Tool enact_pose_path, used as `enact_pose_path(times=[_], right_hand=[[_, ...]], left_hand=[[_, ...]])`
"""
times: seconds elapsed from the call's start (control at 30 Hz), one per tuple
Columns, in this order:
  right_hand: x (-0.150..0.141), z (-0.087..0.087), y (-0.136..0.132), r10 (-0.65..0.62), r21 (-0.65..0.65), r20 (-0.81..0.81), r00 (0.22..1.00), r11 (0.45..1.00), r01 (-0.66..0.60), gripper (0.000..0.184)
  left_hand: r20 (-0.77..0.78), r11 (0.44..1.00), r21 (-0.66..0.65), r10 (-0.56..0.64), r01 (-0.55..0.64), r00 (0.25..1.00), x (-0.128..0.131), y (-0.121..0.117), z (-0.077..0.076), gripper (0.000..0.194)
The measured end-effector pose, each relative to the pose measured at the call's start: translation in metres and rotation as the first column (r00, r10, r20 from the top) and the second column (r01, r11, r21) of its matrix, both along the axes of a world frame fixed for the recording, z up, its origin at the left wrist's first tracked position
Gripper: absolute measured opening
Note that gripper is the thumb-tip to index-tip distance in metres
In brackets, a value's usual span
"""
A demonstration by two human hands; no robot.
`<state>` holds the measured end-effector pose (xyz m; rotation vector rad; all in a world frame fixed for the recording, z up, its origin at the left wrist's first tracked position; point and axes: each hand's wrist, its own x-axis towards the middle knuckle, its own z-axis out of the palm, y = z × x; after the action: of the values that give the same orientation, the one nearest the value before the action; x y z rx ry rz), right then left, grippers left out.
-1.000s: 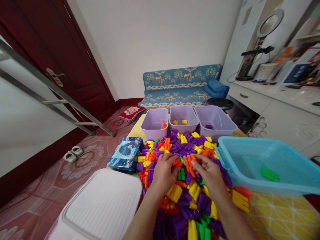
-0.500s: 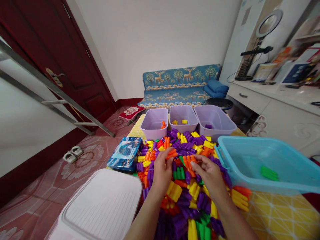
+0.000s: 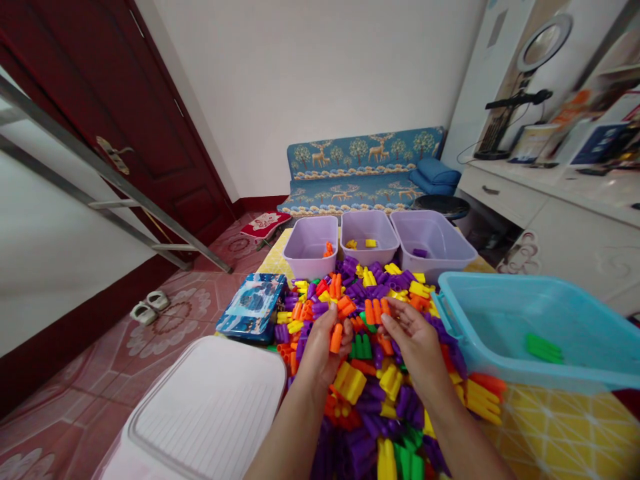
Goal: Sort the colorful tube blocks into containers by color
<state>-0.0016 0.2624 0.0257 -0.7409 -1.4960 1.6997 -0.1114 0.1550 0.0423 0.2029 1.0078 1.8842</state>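
Note:
A heap of plastic building pieces (image 3: 370,387) in purple, yellow, orange and green covers the yellow tablecloth. My left hand (image 3: 320,350) is raised just above the heap, palm turned up, fingers curled round orange pieces (image 3: 336,338). My right hand (image 3: 413,340) is lifted beside it, fingers pinched on a cluster of orange pieces (image 3: 376,311). Behind the heap stand three lilac tubs: the left tub (image 3: 310,248) holds an orange piece, the middle tub (image 3: 368,237) yellow pieces, the right tub (image 3: 433,244) a purple piece.
A light blue bin (image 3: 530,330) with green pieces (image 3: 544,348) sits to the right. A white lid (image 3: 200,413) lies at front left, a blue tin box (image 3: 253,307) beyond it. A ladder, door, sofa and white cabinet surround the table.
Both hands lay flat on the heap a second ago. They have since closed on orange pieces and lifted them off the heap, the left hand turning palm up.

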Motion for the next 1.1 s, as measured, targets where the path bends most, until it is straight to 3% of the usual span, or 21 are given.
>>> enact_pose_path(times=[0.1, 0.3, 0.5, 0.6, 0.7, 0.83, 0.9, 0.97, 1.03, 1.1], right_hand=[[-0.001, -0.002, 0.004, -0.025, 0.042, 0.027, 0.999, 0.999, 0.024, 0.055], [0.005, -0.008, 0.001, 0.018, 0.087, 0.109, 0.994, 0.996, -0.028, 0.047], [0.008, -0.001, -0.002, 0.027, 0.173, 0.158, 0.987, 0.983, -0.055, 0.04], [0.008, 0.005, -0.006, 0.045, 0.221, 0.165, 0.985, 0.972, -0.081, 0.036], [0.01, 0.007, -0.008, 0.055, 0.229, 0.169, 0.984, 0.969, -0.093, 0.034], [0.012, 0.004, -0.008, 0.05, 0.215, 0.176, 0.983, 0.973, -0.088, 0.033], [0.012, 0.001, -0.007, 0.055, 0.204, 0.179, 0.982, 0.975, -0.092, 0.034], [0.012, -0.001, -0.008, 0.065, 0.195, 0.179, 0.982, 0.976, -0.101, 0.034], [0.012, -0.001, -0.009, 0.075, 0.188, 0.174, 0.982, 0.976, -0.108, 0.034], [0.013, -0.001, -0.01, 0.076, 0.186, 0.166, 0.983, 0.977, -0.107, 0.034]], left_hand=[[-0.066, 1.0, -0.009, 0.022, -0.023, 0.998, -0.003, -0.001, 0.001, 0.042], [-0.085, 0.999, -0.029, 0.014, -0.017, 0.996, -0.015, -0.005, -0.001, 0.038], [0.259, 1.0, 0.014, 0.007, -0.011, 0.966, -0.024, -0.001, 0.01, 0.015], [0.429, 0.998, 0.037, 0.031, -0.052, 0.903, -0.02, 0.003, 0.017, 0.021], [0.45, 0.99, 0.009, 0.124, -0.144, 0.885, -0.011, 0.005, 0.018, 0.025], [0.252, 0.981, 0.025, 0.18, -0.193, 0.951, -0.003, 0.001, 0.021, 0.025], [0.07, 0.978, 0.067, 0.191, -0.195, 0.979, -0.008, 0.001, 0.026, 0.029], [-0.154, 0.968, 0.117, 0.239, -0.222, 0.959, -0.025, 0.005, 0.035, 0.034], [-0.382, 0.933, 0.198, 0.355, -0.3, 0.853, -0.055, 0.016, 0.046, 0.043], [-0.592, 0.857, 0.283, 0.509, -0.43, 0.625, -0.093, 0.033, 0.055, 0.047]])
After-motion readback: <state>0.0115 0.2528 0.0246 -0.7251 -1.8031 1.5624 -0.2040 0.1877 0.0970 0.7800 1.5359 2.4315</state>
